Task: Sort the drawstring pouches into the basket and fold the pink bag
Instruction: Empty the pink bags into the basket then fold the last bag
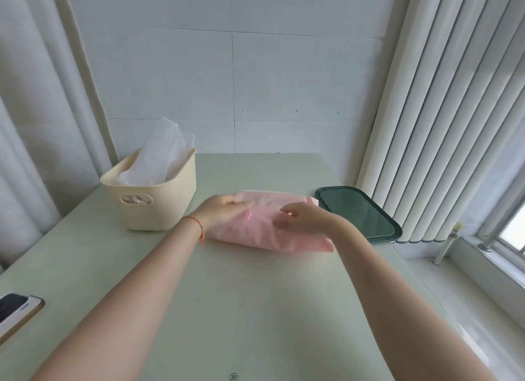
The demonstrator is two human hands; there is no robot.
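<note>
Head view: looking down across a pale green table (241, 295) toward a tiled wall. Lying folded near the middle of the table, a pink bag (264, 227), with both arms reaching out to it. Resting on the bag's left end, the left hand (220, 211), fingers fairly straight and laid flat against the plastic; wearing a thin red string bracelet (199, 227) at the wrist. Hovering over the bag's right half, the right hand (301, 218), fingers loosely curled and relaxed, tips close to the pink surface; whether actually touching or pinching it, cannot tell.

Standing left of the bag and just apart from it, a cream basket (159, 199) with a cut-out handle in its near wall. Sticking up out of the basket, white translucent pouches (162, 156), leaning toward the wall; drawstrings not clearly showing.

Sitting right of the bag, almost touching its far right corner, a dark green lid (360, 213), flat on the table beside the white radiator (443, 111). Lying at the table's near left edge, partly cut off, a phone (14, 309).
</note>
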